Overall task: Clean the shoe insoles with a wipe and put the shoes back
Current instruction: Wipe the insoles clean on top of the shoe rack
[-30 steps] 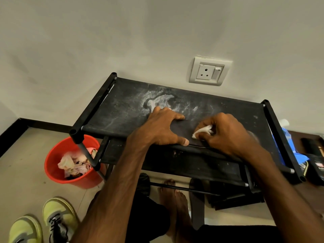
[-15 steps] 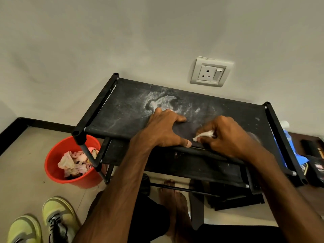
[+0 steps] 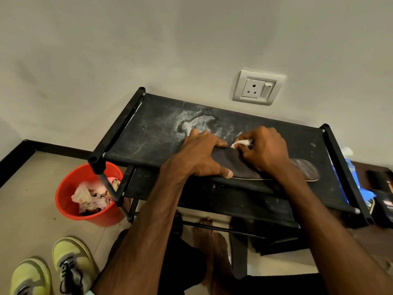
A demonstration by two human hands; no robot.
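Note:
A dark insole [image 3: 240,167] lies lengthwise on the top shelf of a black shoe rack [image 3: 148,133], along its front edge. My left hand [image 3: 202,156] presses flat on the insole's left end, thumb at the front edge. My right hand [image 3: 263,152] pinches a crumpled white wipe [image 3: 241,143] against the insole's far edge, just right of my left fingers. The insole's right end [image 3: 306,169] shows past my right wrist. A pair of yellow-green sneakers [image 3: 53,271] stands on the floor at the lower left.
A red bucket [image 3: 68,188] with crumpled used wipes sits left of the rack. A wall socket [image 3: 255,88] is above the rack. Blue packaging [image 3: 353,177] and dark boxes lie at the right. My bare feet [image 3: 210,241] are under the rack's front.
My right hand has slid the wipe away from me, from the insole's near part to its far edge. My left hand holds the same spot.

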